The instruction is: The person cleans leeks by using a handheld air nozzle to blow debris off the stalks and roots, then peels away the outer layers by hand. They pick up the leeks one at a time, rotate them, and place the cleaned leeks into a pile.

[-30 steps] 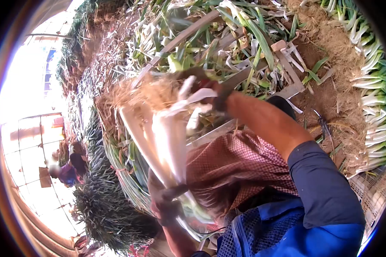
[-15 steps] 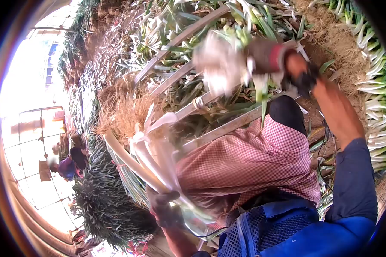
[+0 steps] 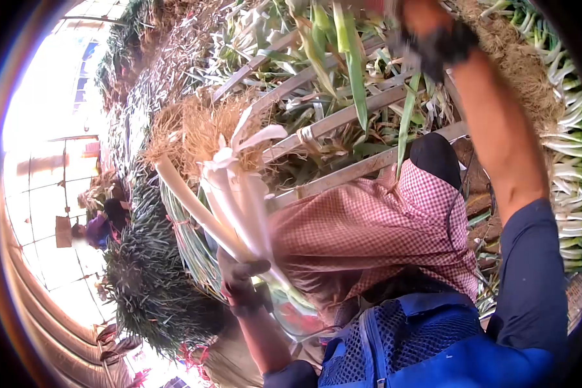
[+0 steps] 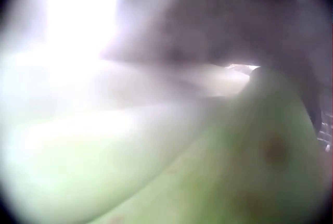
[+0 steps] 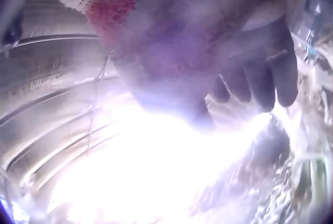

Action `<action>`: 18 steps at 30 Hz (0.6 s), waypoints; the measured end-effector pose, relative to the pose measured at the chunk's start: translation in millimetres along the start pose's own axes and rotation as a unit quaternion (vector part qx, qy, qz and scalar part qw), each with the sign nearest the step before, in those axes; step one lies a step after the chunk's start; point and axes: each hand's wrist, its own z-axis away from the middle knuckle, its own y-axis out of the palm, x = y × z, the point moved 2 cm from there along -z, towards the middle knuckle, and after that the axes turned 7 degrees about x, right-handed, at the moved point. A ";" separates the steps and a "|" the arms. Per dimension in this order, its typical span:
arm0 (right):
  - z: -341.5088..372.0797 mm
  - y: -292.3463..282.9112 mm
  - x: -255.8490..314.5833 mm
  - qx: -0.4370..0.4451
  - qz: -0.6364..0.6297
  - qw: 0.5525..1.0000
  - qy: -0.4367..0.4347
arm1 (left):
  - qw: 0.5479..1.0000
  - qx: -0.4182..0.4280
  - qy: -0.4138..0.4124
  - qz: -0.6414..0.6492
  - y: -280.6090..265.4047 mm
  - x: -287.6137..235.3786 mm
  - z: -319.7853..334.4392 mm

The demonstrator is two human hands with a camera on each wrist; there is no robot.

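Note:
My gloved left hand (image 3: 242,278) grips a few leeks (image 3: 239,213) around their stalks. Their white shafts slant up and away, ending in shaggy brown roots (image 3: 197,132); loose white skin curls off near the root end. Close up in the left wrist view, pale green stalks (image 4: 104,156) fill the lower part under the dark glove. My gloved right hand (image 5: 208,42) is raised at the top edge of the head view, mostly cut off. In the right wrist view its fingers are spread and point down. Long green leaves (image 3: 350,58) dangle just below that hand.
A metal frame (image 3: 349,119) stands by my knee over a heap of stripped leaves (image 3: 265,48). Trimmed leeks (image 3: 572,171) line the right side. Bundled leeks (image 3: 191,239) and a dark green pile (image 3: 155,291) lie left; another person (image 3: 100,226) is farther off.
The right hand has pulled back from the root end of the leeks and swung up and to the right, taking leaves and skin along. My left hand keeps its grip on the leeks.

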 end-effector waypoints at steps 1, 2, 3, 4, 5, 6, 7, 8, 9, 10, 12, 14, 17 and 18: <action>3.2 43.7 -7.6 0.028 0.020 0.995 -0.093 | 1.000 0.014 0.017 0.009 -2.7 2.4 -2.3; -5.9 114.9 -19.0 0.040 -0.078 0.983 -0.159 | 0.999 0.028 0.033 0.017 -5.0 4.1 -2.7; 18.1 140.0 1.1 0.180 -0.070 0.974 -0.117 | 0.999 0.039 0.038 0.001 -5.8 3.6 -3.4; 39.9 163.9 17.4 0.227 -0.101 0.958 -0.145 | 0.998 0.041 0.038 -0.003 -2.4 -0.4 -4.0; 49.1 177.9 34.4 0.386 -0.099 0.911 -0.104 | 0.996 0.044 0.070 0.018 4.0 -6.7 -4.0; 65.6 183.8 50.6 0.381 -0.153 0.905 -0.109 | 0.993 0.046 0.100 0.038 8.6 -10.8 -2.4; 74.7 191.6 63.0 0.374 -0.206 0.897 -0.114 | 0.993 0.047 0.098 0.037 10.6 -11.0 -0.7; 53.8 302.1 56.2 0.390 -0.509 0.756 -0.134 | 0.993 0.037 0.105 0.042 11.4 -11.1 0.8; 49.5 294.6 58.8 0.149 -0.274 0.891 -0.328 | 0.992 0.027 0.111 0.048 10.6 -10.3 2.9; 51.9 284.1 63.8 -0.118 0.007 0.875 -0.469 | 0.992 0.024 0.110 0.050 7.1 -7.8 3.2; 17.9 234.8 26.3 0.123 -0.274 0.949 -0.096 | 0.995 0.043 0.091 0.016 0.1 -2.7 1.2; -36.0 232.5 -70.6 -0.175 -0.016 0.952 -0.251 | 0.993 0.047 0.100 0.036 2.8 -2.4 0.1; -13.6 153.7 -109.4 -0.128 -0.193 0.959 0.162 | 0.991 0.047 0.121 0.037 3.1 -2.3 -2.5; -4.5 155.3 -108.9 -0.079 -0.114 0.976 0.170 | 0.990 0.040 0.131 0.020 2.4 -1.9 -3.7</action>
